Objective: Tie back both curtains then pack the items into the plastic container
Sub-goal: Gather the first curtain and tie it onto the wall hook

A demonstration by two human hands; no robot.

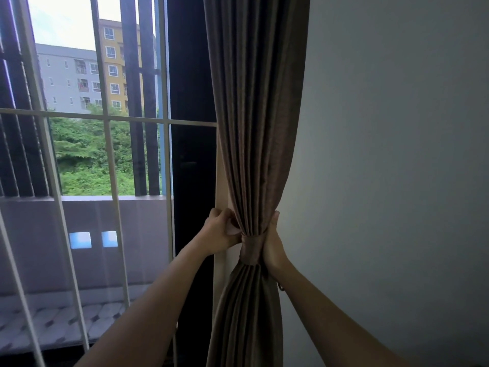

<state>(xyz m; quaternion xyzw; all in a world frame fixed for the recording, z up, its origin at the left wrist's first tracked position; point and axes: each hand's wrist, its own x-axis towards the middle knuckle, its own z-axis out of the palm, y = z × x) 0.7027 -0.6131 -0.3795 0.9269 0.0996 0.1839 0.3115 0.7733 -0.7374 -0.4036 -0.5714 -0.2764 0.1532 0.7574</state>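
**Brown curtain cinched at the window's right edge**

Brown curtain (254, 128), gathered against the wall (397, 154), is banded by a matching tieback (251, 250). Left hand (221, 231) pinches the band's end; right hand (272, 245) clasps the bundle. Premature release could let the unfastened band slip, spilling pleats.

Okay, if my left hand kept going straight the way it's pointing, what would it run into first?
Your left hand points up and right, its fingers already at the curtain just above the tieback. It would press into those folds first; the pale frame sits right behind, though depth is hard to judge.
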